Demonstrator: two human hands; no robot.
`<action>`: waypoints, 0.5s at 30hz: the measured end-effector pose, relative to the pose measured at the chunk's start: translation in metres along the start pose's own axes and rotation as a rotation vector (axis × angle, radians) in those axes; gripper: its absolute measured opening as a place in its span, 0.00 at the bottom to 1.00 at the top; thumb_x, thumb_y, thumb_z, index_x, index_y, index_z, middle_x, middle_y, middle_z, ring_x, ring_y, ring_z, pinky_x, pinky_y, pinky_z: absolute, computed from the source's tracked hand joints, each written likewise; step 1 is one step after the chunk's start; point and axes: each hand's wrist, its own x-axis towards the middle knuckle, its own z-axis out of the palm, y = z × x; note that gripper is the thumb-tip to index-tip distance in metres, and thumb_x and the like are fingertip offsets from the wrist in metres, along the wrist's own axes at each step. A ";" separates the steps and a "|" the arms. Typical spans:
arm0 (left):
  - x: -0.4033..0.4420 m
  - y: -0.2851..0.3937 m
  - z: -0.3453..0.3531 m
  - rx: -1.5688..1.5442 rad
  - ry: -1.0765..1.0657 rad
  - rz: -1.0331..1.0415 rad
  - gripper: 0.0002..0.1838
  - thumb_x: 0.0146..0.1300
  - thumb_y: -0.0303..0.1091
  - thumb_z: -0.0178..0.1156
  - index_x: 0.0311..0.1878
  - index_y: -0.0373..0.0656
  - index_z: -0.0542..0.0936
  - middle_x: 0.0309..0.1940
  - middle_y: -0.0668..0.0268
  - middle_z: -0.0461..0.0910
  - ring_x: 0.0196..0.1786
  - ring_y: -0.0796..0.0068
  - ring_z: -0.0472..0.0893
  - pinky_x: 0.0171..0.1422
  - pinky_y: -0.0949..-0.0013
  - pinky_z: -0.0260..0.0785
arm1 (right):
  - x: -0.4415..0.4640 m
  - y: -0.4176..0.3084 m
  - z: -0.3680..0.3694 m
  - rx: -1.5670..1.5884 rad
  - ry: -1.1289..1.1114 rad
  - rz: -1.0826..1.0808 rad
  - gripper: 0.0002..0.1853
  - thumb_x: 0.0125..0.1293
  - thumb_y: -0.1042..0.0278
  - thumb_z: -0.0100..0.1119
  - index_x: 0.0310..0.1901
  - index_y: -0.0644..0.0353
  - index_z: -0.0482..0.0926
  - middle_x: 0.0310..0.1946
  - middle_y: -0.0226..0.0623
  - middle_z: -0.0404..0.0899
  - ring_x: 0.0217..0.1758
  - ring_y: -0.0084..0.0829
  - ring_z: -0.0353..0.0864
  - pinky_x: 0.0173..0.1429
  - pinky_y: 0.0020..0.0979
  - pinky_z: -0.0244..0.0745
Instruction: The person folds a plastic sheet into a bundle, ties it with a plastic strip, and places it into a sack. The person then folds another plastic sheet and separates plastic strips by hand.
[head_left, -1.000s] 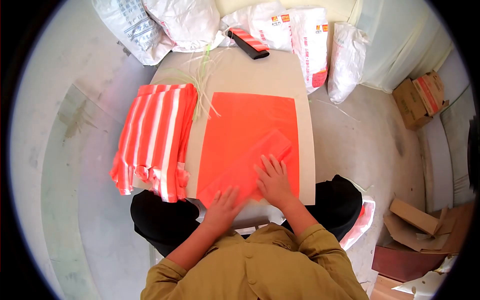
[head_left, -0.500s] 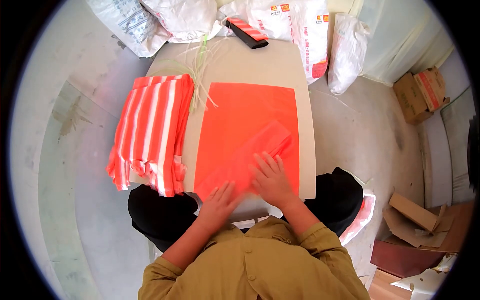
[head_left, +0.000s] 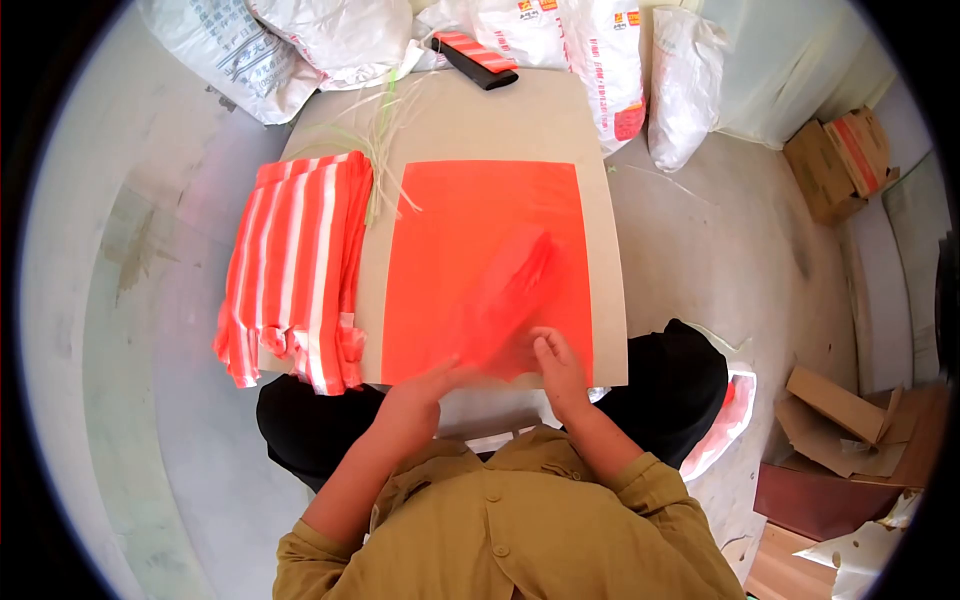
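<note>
A flat red plastic sheet [head_left: 480, 210] lies on the board in front of me. On top of it a narrow folded piece of thin red plastic film [head_left: 510, 285] lies slantwise, smeared by motion. My left hand [head_left: 425, 392] is at the film's lower left end, its fingertips blurred, so its hold cannot be made out. Close to the film's lower right edge is my right hand [head_left: 563, 375], fingers bent and apart, with no grip visible. Left of the sheet rests a stack of red-and-white striped plastic bags [head_left: 300, 260].
Pale loose strips [head_left: 385, 140] lie at the back of the tan board [head_left: 440, 110]. A black item with a striped band [head_left: 475, 60] sits at its far edge, before white sacks [head_left: 600, 80]. Cardboard boxes [head_left: 835, 165] stand on the floor at right.
My hands have drawn back from lying flat on the folded film. The right hand is lower, with fingers more bent. The film has turned more upright, and the whole view has shifted slightly.
</note>
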 end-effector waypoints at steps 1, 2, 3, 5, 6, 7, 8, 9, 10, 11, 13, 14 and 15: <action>0.000 0.004 -0.006 -0.199 -0.011 -0.054 0.42 0.57 0.11 0.51 0.76 0.52 0.71 0.65 0.58 0.79 0.63 0.64 0.81 0.64 0.66 0.74 | -0.008 -0.015 0.007 0.120 -0.015 0.123 0.19 0.83 0.62 0.45 0.67 0.59 0.72 0.69 0.35 0.71 0.71 0.31 0.71 0.73 0.35 0.66; 0.000 0.006 -0.010 -0.399 -0.020 -0.109 0.42 0.57 0.10 0.49 0.76 0.51 0.71 0.63 0.60 0.81 0.61 0.67 0.82 0.63 0.68 0.74 | -0.021 -0.042 0.018 0.239 -0.033 0.245 0.19 0.83 0.61 0.44 0.69 0.59 0.71 0.69 0.34 0.71 0.72 0.31 0.71 0.74 0.35 0.66; 0.000 0.005 -0.010 -0.628 0.010 -0.165 0.43 0.57 0.09 0.48 0.77 0.49 0.69 0.64 0.61 0.80 0.62 0.69 0.81 0.64 0.69 0.73 | -0.029 -0.057 0.026 0.358 -0.052 0.368 0.20 0.84 0.60 0.43 0.70 0.58 0.70 0.70 0.34 0.70 0.72 0.31 0.70 0.74 0.35 0.66; 0.000 0.003 -0.009 -1.084 0.072 -0.278 0.44 0.56 0.08 0.46 0.79 0.46 0.66 0.67 0.63 0.78 0.63 0.73 0.80 0.64 0.70 0.72 | -0.020 -0.037 0.030 0.545 -0.227 0.346 0.25 0.84 0.57 0.44 0.76 0.57 0.61 0.71 0.39 0.68 0.73 0.36 0.70 0.74 0.41 0.68; 0.000 0.010 -0.011 -1.306 0.101 -0.314 0.47 0.53 0.06 0.45 0.80 0.43 0.62 0.73 0.60 0.72 0.69 0.69 0.77 0.71 0.67 0.69 | -0.016 -0.033 0.033 0.636 -0.314 0.332 0.28 0.83 0.56 0.45 0.78 0.56 0.57 0.72 0.41 0.67 0.74 0.38 0.70 0.75 0.43 0.69; 0.001 0.012 -0.008 -1.418 0.135 -0.293 0.47 0.54 0.07 0.44 0.81 0.44 0.61 0.75 0.60 0.68 0.72 0.67 0.73 0.74 0.66 0.67 | -0.014 -0.032 0.037 0.726 -0.334 0.305 0.30 0.83 0.56 0.46 0.79 0.54 0.53 0.73 0.42 0.67 0.74 0.39 0.69 0.75 0.44 0.69; -0.001 0.012 -0.003 -1.532 0.170 -0.271 0.47 0.55 0.07 0.44 0.82 0.46 0.60 0.77 0.60 0.65 0.75 0.65 0.70 0.76 0.65 0.65 | -0.009 -0.032 0.044 0.815 -0.354 0.279 0.32 0.82 0.57 0.48 0.81 0.53 0.50 0.73 0.43 0.66 0.74 0.40 0.69 0.75 0.45 0.69; -0.003 0.011 0.003 -1.645 0.207 -0.248 0.47 0.57 0.07 0.43 0.82 0.47 0.58 0.80 0.60 0.61 0.78 0.64 0.67 0.78 0.64 0.62 | -0.005 -0.034 0.049 0.903 -0.374 0.252 0.34 0.82 0.58 0.49 0.82 0.51 0.47 0.74 0.43 0.65 0.75 0.41 0.68 0.76 0.45 0.68; -0.006 0.008 0.011 -1.673 0.232 -0.250 0.47 0.57 0.07 0.43 0.83 0.48 0.58 0.80 0.60 0.61 0.78 0.63 0.66 0.79 0.62 0.62 | -0.001 -0.037 0.052 0.884 -0.302 0.224 0.37 0.80 0.60 0.51 0.82 0.50 0.44 0.74 0.43 0.65 0.75 0.41 0.68 0.76 0.45 0.68; -0.010 0.001 0.021 -1.702 0.259 -0.253 0.48 0.57 0.07 0.42 0.83 0.49 0.57 0.80 0.60 0.60 0.78 0.62 0.66 0.79 0.60 0.62 | 0.003 -0.041 0.055 0.864 -0.231 0.198 0.40 0.79 0.62 0.53 0.82 0.49 0.41 0.74 0.44 0.64 0.75 0.41 0.67 0.75 0.46 0.68; -0.019 -0.013 0.040 -1.727 0.294 -0.307 0.48 0.57 0.07 0.42 0.83 0.50 0.56 0.80 0.60 0.60 0.79 0.61 0.65 0.80 0.58 0.62 | 0.007 -0.046 0.057 0.781 -0.128 0.193 0.44 0.76 0.67 0.57 0.83 0.48 0.39 0.74 0.43 0.65 0.74 0.40 0.68 0.75 0.44 0.68; -0.023 -0.020 0.048 -1.723 0.300 -0.357 0.48 0.57 0.07 0.42 0.83 0.51 0.56 0.80 0.60 0.60 0.78 0.61 0.65 0.80 0.58 0.62 | 0.009 -0.047 0.057 0.719 -0.095 0.211 0.45 0.75 0.70 0.58 0.83 0.48 0.39 0.73 0.43 0.66 0.74 0.38 0.68 0.74 0.42 0.69; -0.026 -0.028 0.057 -1.719 0.304 -0.406 0.48 0.58 0.07 0.42 0.83 0.51 0.56 0.80 0.60 0.61 0.78 0.61 0.66 0.80 0.57 0.62 | 0.010 -0.048 0.057 0.656 -0.062 0.228 0.46 0.73 0.74 0.59 0.83 0.48 0.40 0.72 0.42 0.66 0.73 0.37 0.69 0.74 0.41 0.69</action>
